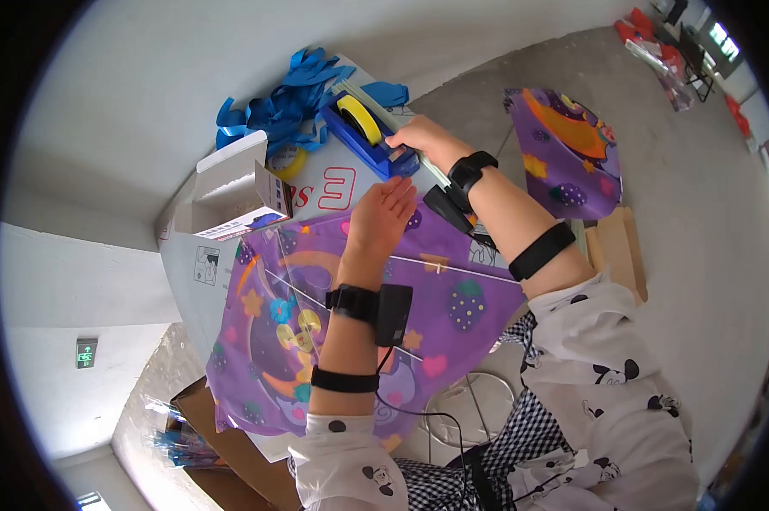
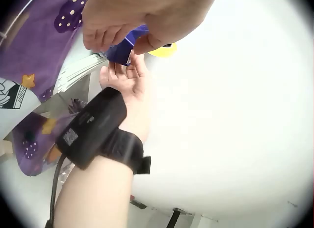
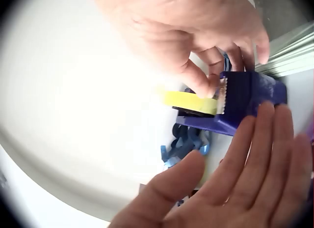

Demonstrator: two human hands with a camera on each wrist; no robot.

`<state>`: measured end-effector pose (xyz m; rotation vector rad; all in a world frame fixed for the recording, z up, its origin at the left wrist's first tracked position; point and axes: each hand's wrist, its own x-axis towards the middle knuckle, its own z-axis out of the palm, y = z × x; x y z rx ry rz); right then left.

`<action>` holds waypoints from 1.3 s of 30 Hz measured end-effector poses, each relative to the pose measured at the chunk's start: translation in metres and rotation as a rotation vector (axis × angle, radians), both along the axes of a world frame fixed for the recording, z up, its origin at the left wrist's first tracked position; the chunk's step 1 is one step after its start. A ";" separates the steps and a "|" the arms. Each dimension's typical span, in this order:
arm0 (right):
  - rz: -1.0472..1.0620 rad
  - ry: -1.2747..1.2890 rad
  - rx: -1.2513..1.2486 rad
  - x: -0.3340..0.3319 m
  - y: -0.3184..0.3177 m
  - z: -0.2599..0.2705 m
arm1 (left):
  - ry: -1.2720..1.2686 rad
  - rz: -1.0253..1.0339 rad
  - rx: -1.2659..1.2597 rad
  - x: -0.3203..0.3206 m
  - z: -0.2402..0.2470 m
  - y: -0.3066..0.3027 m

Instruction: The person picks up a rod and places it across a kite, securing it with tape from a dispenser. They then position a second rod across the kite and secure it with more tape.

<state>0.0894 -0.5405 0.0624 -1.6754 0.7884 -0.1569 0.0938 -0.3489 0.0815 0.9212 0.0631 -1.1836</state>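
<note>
A dark blue tape dispenser holding a yellow roll of tape stands near the table's far edge. My right hand is over its cutter end; in the right wrist view the thumb and a curled finger pinch the tape right by the serrated cutter. My left hand has its fingers straight, fingertips close against the dispenser's front end. A purple printed sheet, like a kite with thin white rods, lies under my left forearm.
Blue ribbons heap behind the dispenser, with an open white box and another yellow tape roll to the left. Pale thin sticks lie beside the dispenser. A second purple printed sheet is at right; a cardboard box stands lower left.
</note>
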 end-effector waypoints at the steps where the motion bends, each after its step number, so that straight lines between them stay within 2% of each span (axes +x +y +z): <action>1: -0.017 -0.042 0.118 -0.002 0.003 0.005 | 0.008 0.015 -0.028 0.004 0.000 -0.008; 2: -0.160 -0.069 0.170 -0.014 0.021 0.035 | 0.017 0.030 -0.054 0.006 0.001 -0.015; 5: -0.208 -0.057 0.218 -0.004 0.026 0.053 | 0.082 0.079 -0.101 0.008 0.005 -0.026; 9: -0.055 0.039 -0.194 -0.002 0.018 0.005 | 0.173 0.137 -0.120 0.013 -0.004 -0.030; 10: -0.036 0.055 -0.232 -0.023 0.025 0.022 | 0.169 0.148 -0.115 0.013 -0.004 -0.032; 12: -0.024 -0.013 -0.041 -0.065 0.037 0.035 | 0.166 0.174 -0.104 0.011 -0.006 -0.033; 14: -0.027 0.111 -0.038 -0.112 0.054 0.046 | 0.180 0.199 -0.108 0.011 -0.007 -0.034; 16: -0.066 0.064 0.155 -0.163 0.075 0.052 | 0.174 0.213 -0.103 0.008 -0.007 -0.034; 18: -0.044 0.021 0.159 -0.212 0.082 0.043 | 0.148 0.224 -0.092 0.005 -0.006 -0.034; 21: -0.108 0.025 -0.033 -0.271 0.108 0.042 | 0.111 0.227 -0.078 0.004 -0.008 -0.036; 24: -0.125 0.100 0.088 -0.311 0.124 0.038 | 0.088 0.241 -0.021 0.004 -0.010 -0.039; 27: -0.162 0.058 0.121 -0.326 0.133 0.027 | 0.036 0.235 -0.011 0.003 -0.014 -0.043; 30: -0.107 0.069 0.024 -0.325 0.134 0.022 | -0.009 0.238 0.016 0.003 -0.016 -0.049; 39: -0.076 0.027 -0.069 -0.344 0.135 0.021 | 0.039 0.288 0.028 0.007 -0.017 -0.053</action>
